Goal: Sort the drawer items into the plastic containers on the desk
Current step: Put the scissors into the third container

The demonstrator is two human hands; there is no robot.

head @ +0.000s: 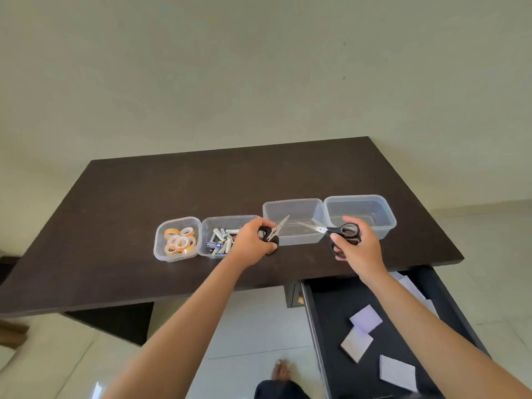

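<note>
Showing two hands over a dark worktop (201,180), each holding black-handled scissors. The left hand (253,243) has its fingers curled round the handles of the left scissors (273,231); the blades jut up and to the right past the knuckles, over the near wall of the third container (293,208). The right hand (357,249) pinches the right scissors (331,230) by the handle loops, thumb on the near side, blades pointing left over the same container. Four clear containers stand in a row: the tape container (161,240) with tape rolls (180,240), the battery container (207,228) with batteries (220,243), the third, and the far-right container (388,214). Below right, the open drawer (331,312) holds pale paper pads (365,318).
</note>
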